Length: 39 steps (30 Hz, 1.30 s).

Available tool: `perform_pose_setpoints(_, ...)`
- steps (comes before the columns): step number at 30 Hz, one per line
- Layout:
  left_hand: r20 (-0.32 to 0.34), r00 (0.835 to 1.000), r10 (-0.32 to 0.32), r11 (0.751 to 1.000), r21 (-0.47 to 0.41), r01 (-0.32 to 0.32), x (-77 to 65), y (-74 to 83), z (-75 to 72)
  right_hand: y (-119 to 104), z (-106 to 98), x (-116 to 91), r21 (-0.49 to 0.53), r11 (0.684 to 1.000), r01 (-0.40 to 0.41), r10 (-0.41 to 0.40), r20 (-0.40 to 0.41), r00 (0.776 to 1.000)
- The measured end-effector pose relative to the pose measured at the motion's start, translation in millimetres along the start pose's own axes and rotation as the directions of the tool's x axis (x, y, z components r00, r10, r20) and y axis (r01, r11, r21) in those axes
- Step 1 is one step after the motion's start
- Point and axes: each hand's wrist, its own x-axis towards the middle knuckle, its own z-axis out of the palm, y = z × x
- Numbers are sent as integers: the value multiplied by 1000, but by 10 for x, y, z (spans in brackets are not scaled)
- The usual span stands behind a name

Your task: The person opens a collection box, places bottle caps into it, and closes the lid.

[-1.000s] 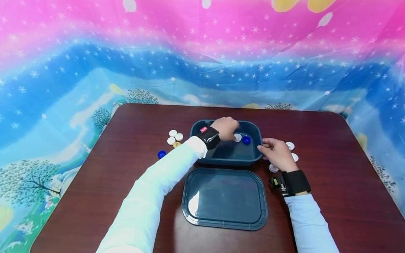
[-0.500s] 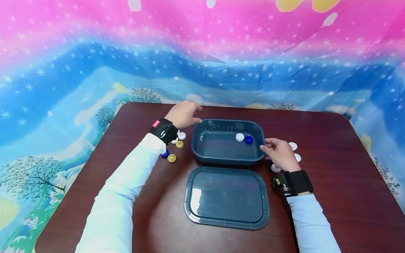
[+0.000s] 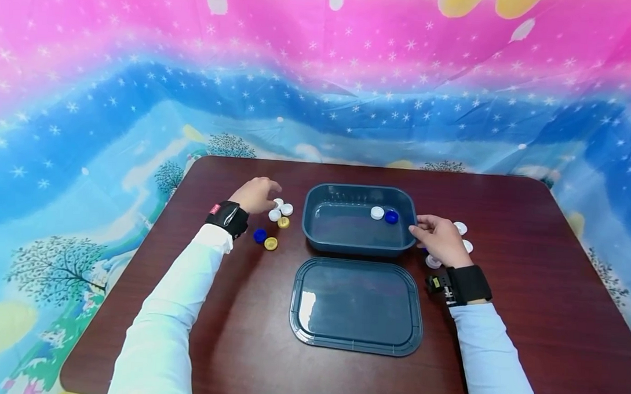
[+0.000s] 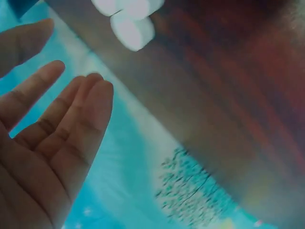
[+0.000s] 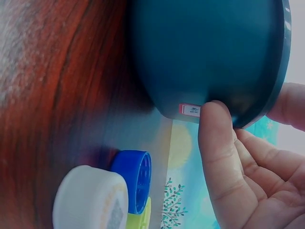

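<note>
Brown bench (image 3: 532, 257): right hand (image 3: 440, 241), fingers (image 5: 289, 105) pinching box (image 3: 358, 248), presumably to steady it; left hand (image 3: 255, 195), fingers parted, holding nothing, just beside white caps (image 3: 275, 215).

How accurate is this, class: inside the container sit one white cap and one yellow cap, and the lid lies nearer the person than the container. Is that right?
Not quite. The head view shows a white cap and a blue cap inside the container, not a yellow one. The lid does lie nearer the person.
</note>
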Motion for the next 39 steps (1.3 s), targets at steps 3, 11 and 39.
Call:
perform_pose_setpoints(3, 19, 1000, 3, 1000, -30, -3, 69, -88, 98, 5, 8, -7, 8, 1000, 1, -1, 6, 1000)
perform_pose_setpoints(11, 30, 999, -43, 994, -102, 46, 190, -194, 242, 4, 33, -9, 30, 999, 25, -25, 13, 1000)
perform_pose_setpoints(39, 67, 993, -94, 991, -85, 99, 350, -239, 327, -4, 1, -6, 16, 999, 35, -35, -20, 999)
